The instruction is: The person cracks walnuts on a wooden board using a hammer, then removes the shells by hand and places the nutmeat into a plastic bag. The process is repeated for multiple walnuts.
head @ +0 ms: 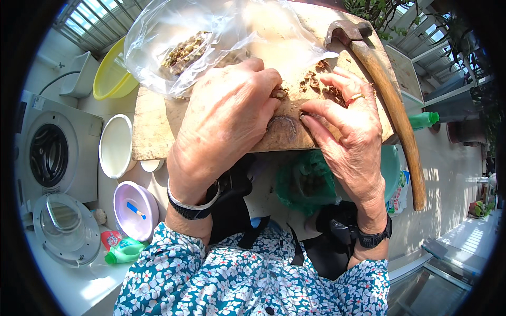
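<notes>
On a worn wooden board, my left hand has its fingers closed on a piece of walnut. My right hand pinches a small dark fragment between thumb and forefinger, just right of the left hand. Broken brown shell pieces lie under and beyond the right fingers. Behind the left hand spreads a clear plastic bag with nut kernels in it. A hammer with a wooden handle lies along the board's right side, its handle reaching past the near edge.
Below the board's near edge is a green plastic bag with round things inside. On the left stand a yellow basin, a white basin, a lilac basin and a washing machine with its door open.
</notes>
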